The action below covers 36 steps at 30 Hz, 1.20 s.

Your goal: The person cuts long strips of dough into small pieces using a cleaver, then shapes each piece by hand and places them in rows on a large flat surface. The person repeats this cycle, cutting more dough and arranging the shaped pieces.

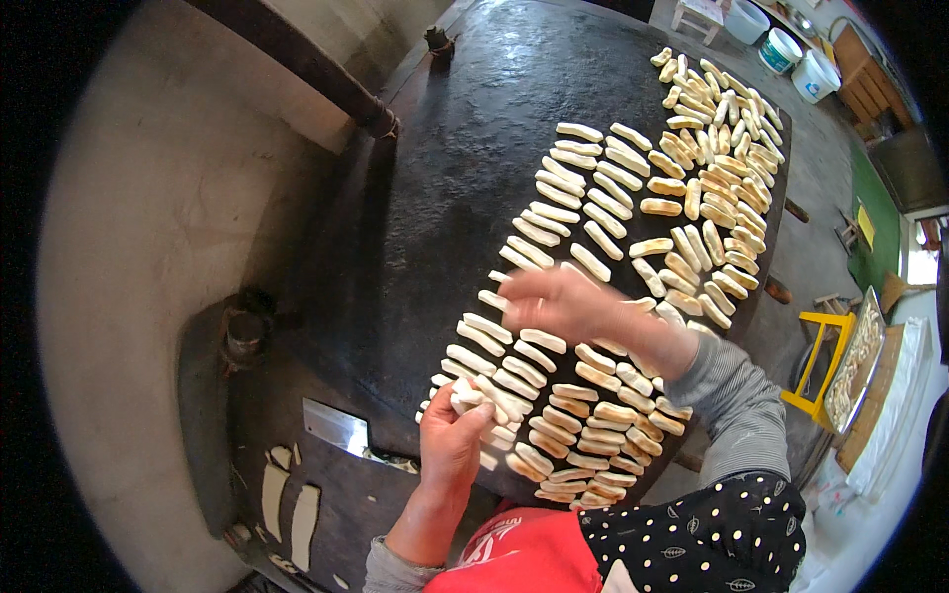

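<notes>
A broad black griddle (465,148) carries rows of short dough sticks (534,235). Those toward its left rows are pale, while many on the right and near side are browned. My left hand (450,445), at the griddle's near left edge, is closed around several pale dough sticks (473,397). Over the middle rows reaches my right hand (561,301), palm down and smeared by motion. Its fingertips are close to a pale stick at the left end of a row; whether they grip one is not visible. My right forearm hides part of the rows beneath it.
A cleaver (336,427) and flat dough strips (304,524) lie on the dark board at lower left. A thick pole (297,59) slants over the far left. Rightward stand a yellow frame (819,371) with a filled tray (858,361), and white buckets (816,77) farther back.
</notes>
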Each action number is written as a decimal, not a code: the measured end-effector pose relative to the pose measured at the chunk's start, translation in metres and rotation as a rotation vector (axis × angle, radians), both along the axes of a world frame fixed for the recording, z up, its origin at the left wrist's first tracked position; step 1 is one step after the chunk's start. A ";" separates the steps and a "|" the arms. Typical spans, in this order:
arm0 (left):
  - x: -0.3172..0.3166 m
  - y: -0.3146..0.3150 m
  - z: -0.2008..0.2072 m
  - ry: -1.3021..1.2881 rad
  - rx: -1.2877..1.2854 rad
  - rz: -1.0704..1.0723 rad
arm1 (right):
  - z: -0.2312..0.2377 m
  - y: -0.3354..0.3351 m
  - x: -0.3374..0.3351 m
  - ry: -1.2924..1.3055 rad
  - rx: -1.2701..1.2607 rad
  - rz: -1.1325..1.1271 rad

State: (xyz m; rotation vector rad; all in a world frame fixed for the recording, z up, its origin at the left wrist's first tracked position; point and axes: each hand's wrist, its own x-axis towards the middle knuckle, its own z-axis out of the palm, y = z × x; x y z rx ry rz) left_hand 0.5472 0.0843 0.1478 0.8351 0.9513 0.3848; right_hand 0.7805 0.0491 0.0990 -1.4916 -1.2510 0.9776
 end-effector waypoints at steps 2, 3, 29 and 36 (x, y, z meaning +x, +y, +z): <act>0.004 0.000 0.000 0.093 0.065 -0.076 | 0.008 -0.018 -0.038 0.172 0.043 0.096; 0.006 -0.001 0.000 0.107 0.113 -0.109 | 0.012 -0.026 -0.048 0.274 0.001 0.111; 0.004 -0.009 -0.014 0.031 -0.152 0.038 | -0.044 0.110 0.214 -0.967 -0.324 -0.508; 0.012 -0.002 -0.008 0.002 -0.106 0.119 | -0.011 0.059 0.140 -0.729 0.271 -0.640</act>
